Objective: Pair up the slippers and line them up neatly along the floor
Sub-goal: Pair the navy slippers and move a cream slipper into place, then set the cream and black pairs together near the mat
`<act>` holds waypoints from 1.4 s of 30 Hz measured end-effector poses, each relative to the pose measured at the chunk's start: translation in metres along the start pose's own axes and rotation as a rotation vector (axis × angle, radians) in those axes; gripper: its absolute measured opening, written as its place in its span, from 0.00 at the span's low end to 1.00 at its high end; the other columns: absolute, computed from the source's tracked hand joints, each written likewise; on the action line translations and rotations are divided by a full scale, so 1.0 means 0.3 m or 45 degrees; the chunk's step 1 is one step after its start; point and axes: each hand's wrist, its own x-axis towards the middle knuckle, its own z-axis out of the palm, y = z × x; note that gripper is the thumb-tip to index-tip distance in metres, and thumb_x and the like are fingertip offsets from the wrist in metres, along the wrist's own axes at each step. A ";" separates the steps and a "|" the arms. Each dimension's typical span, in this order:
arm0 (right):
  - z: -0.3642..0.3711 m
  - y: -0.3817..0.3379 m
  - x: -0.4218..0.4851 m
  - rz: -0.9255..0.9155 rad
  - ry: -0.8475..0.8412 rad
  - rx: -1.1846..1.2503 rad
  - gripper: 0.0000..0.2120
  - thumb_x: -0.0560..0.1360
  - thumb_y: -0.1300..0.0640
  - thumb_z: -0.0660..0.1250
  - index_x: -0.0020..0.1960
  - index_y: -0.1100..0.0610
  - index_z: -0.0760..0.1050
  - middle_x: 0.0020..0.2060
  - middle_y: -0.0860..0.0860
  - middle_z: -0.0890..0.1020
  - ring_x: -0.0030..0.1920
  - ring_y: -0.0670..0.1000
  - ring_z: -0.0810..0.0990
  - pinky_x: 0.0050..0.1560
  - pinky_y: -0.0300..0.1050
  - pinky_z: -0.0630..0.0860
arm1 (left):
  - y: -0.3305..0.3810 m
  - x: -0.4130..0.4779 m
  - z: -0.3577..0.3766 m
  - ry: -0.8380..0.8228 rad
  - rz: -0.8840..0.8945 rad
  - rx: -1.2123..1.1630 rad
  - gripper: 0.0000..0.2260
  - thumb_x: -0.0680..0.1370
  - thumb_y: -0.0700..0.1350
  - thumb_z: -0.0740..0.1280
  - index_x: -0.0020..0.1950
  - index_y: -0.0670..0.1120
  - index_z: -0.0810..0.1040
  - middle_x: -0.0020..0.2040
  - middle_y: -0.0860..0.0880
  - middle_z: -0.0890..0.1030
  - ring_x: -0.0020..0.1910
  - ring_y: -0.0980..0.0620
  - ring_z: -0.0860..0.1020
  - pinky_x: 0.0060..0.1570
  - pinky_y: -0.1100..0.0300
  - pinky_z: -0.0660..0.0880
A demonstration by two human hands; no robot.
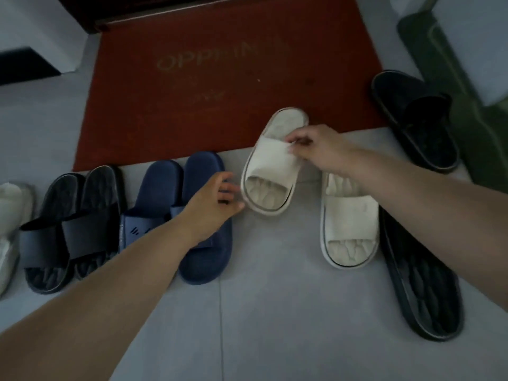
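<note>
While right-hand fingers (pixel 295 140) pinch its strap (pixel 275 156), the cream slipper (pixel 268 185) (dark-rimmed sole) tilts; left fingers (pixel 229 188) spread.

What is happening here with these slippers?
A person pairs slippers by a red doormat. The right hand pinches one cream slipper by its strap; the left hand touches its toe end. The second cream slipper lies beside it. A navy pair and a black pair stand on the left; two loose black slippers lie at right.
</note>
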 end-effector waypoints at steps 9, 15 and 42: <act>0.077 0.014 -0.286 0.009 -0.239 -0.361 0.16 0.76 0.62 0.62 0.63 0.55 0.73 0.63 0.52 0.74 0.63 0.53 0.73 0.60 0.37 0.65 | 0.089 0.080 0.128 -0.187 0.209 0.375 0.34 0.71 0.43 0.72 0.73 0.50 0.59 0.70 0.48 0.68 0.69 0.49 0.66 0.63 0.60 0.63; -0.066 0.094 -0.422 0.297 -0.095 -0.554 0.33 0.72 0.56 0.68 0.72 0.51 0.56 0.71 0.56 0.61 0.70 0.60 0.60 0.68 0.53 0.63 | 0.075 0.098 0.199 -0.205 0.288 0.383 0.25 0.73 0.45 0.69 0.69 0.50 0.65 0.67 0.49 0.72 0.68 0.50 0.68 0.60 0.62 0.63; -0.201 0.431 -0.608 0.904 0.237 -0.301 0.17 0.78 0.58 0.58 0.65 0.61 0.67 0.55 0.63 0.79 0.54 0.63 0.79 0.50 0.49 0.73 | 0.105 0.137 0.287 -0.380 0.410 0.768 0.14 0.71 0.47 0.71 0.55 0.49 0.75 0.52 0.52 0.76 0.52 0.51 0.75 0.52 0.57 0.71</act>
